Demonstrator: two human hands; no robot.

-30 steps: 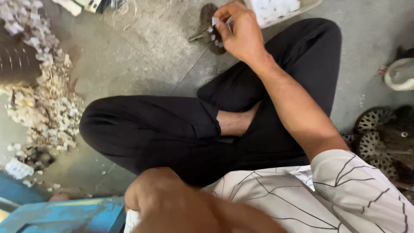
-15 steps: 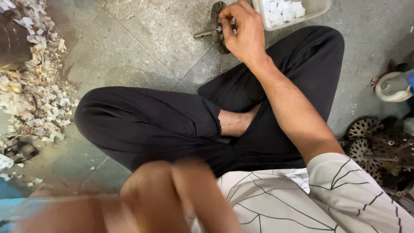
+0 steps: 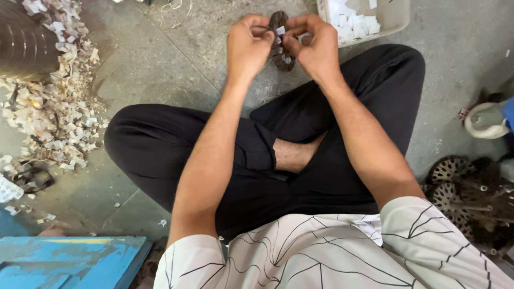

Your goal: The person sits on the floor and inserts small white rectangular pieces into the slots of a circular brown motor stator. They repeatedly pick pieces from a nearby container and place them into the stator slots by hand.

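I sit cross-legged on a concrete floor in black trousers. Both hands are raised in front of my knees around a dark round slotted metal part [image 3: 279, 44], a ring with small white paper slips stuck in its slots. My left hand [image 3: 247, 47] grips its left side with fingers curled. My right hand [image 3: 317, 49] holds the right side and pinches a small white paper slip [image 3: 280, 30] at the top of the ring. Much of the ring is hidden by my fingers.
A pale plastic tray [image 3: 393, 18] of white paper slips lies just beyond my right hand. A heap of paper scraps [image 3: 48, 115] and a dark ribbed cylinder [image 3: 24, 45] lie at left. More dark slotted rings [image 3: 466, 192] lie at right, a blue board [image 3: 69, 262] at bottom left.
My left hand rose from near my lap to the ring, which only the right hand held before. The view shifted so the scrap heap sits further left.
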